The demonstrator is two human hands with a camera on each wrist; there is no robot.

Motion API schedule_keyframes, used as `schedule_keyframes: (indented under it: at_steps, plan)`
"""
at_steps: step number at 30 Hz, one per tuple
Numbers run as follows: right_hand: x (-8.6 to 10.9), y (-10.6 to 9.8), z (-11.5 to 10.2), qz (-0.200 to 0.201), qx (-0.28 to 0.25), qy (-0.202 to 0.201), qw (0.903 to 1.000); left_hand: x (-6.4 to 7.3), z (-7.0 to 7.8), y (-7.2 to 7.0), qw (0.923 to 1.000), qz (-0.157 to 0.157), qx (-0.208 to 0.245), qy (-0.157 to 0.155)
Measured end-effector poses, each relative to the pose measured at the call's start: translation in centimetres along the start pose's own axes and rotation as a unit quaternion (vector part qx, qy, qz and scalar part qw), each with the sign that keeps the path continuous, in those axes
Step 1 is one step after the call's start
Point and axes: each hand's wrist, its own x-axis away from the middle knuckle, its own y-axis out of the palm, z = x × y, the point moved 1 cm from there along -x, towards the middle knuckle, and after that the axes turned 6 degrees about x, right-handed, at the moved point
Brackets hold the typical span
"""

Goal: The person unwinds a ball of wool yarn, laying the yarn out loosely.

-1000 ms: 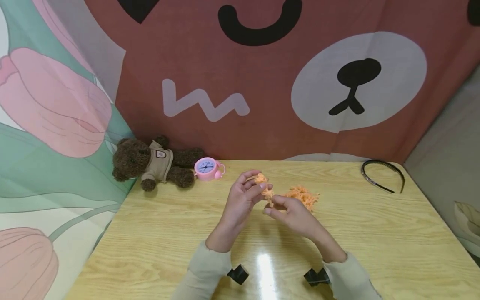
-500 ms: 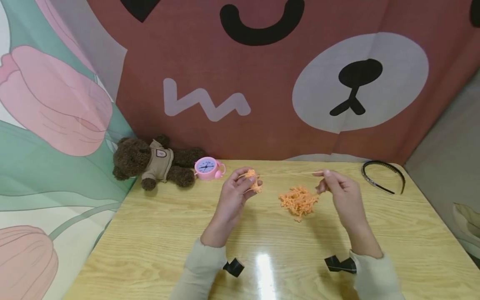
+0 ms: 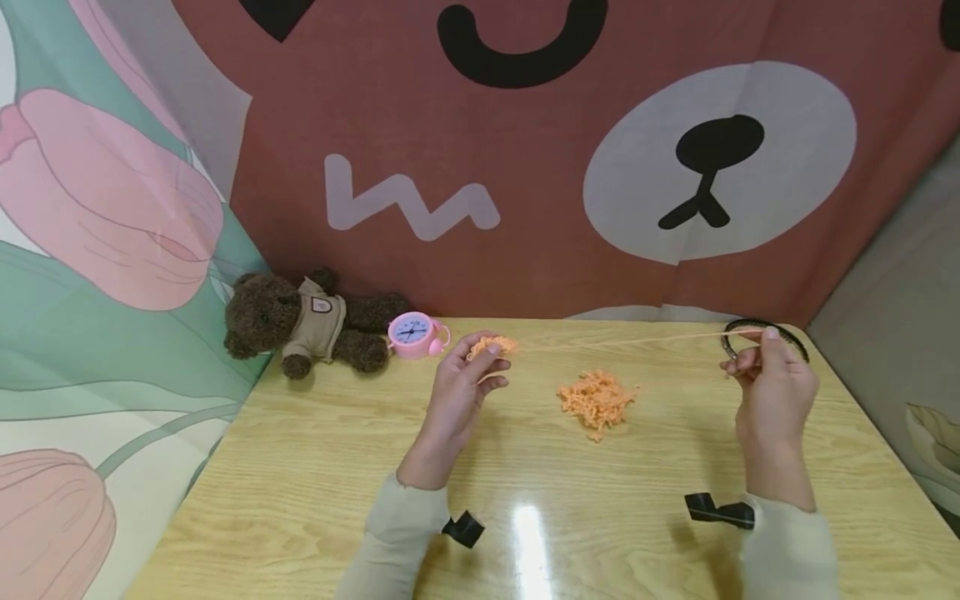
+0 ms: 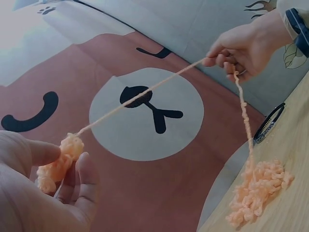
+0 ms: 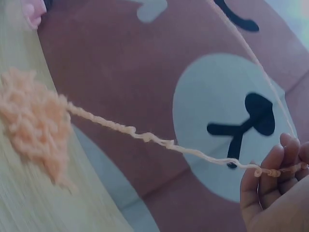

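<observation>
My left hand (image 3: 459, 385) pinches a small bunch of orange yarn (image 4: 59, 166) between thumb and fingers. From that bunch a single yarn strand (image 4: 145, 95) runs taut to my right hand (image 3: 777, 385), which pinches it well off to the right, in front of the headband in the head view. A second, kinked length of yarn (image 5: 145, 136) hangs from the right fingers down to a loose orange yarn pile (image 3: 597, 402) on the table. The right wrist view shows this crinkled length passing across the curled right fingers (image 5: 270, 181).
A brown teddy bear (image 3: 318, 321) lies at the back left of the wooden table (image 3: 337, 450), with a pink alarm clock (image 3: 411, 333) at its feet. The black headband (image 3: 797, 342) lies at the back right. A bear-print cloth (image 3: 540, 183) hangs behind the table.
My hands were close together at the yarn bunch. The right hand has since moved far to the right, drawing out the strand, while the left hand has shifted slightly left.
</observation>
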Motion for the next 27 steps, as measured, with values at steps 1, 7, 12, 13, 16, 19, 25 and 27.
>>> schedule_keyframes:
  at_steps: [1,7,12,13,16,19,25,27]
  plan:
    - [-0.3,-0.3,0.0,0.01,-0.004,0.008,0.9999,0.0,0.1,0.0,1.0,0.006,0.004,0.001]
    - [-1.8,-2.7,0.5,0.075,-0.01,0.077,0.9941,-0.1,0.4,-0.2,0.9994,0.03,0.011,0.008]
    - [-2.6,-4.2,1.1,0.105,0.007,0.116,0.9876,-0.2,0.6,-0.3,0.999,0.039,0.015,0.013]
    - [-2.6,-4.4,1.3,0.109,0.009,0.119,0.9869,-0.2,0.7,-0.3,0.999,0.04,0.016,0.015]
    - [-2.7,-4.7,1.6,0.121,0.031,0.122,0.9846,-0.2,0.7,-0.3,0.9989,0.039,0.019,0.018]
    - [-2.6,-3.9,1.8,0.105,0.092,0.118,0.9831,-0.2,0.7,-0.3,0.9991,0.032,0.023,0.019]
    - [-0.4,0.1,3.0,-0.049,0.312,0.048,0.9476,0.1,0.3,0.0,0.9997,-0.003,0.024,0.008]
    - [0.7,1.6,3.9,-0.12,0.371,0.002,0.9207,0.2,0.0,0.1,0.9997,-0.01,0.021,0.001]
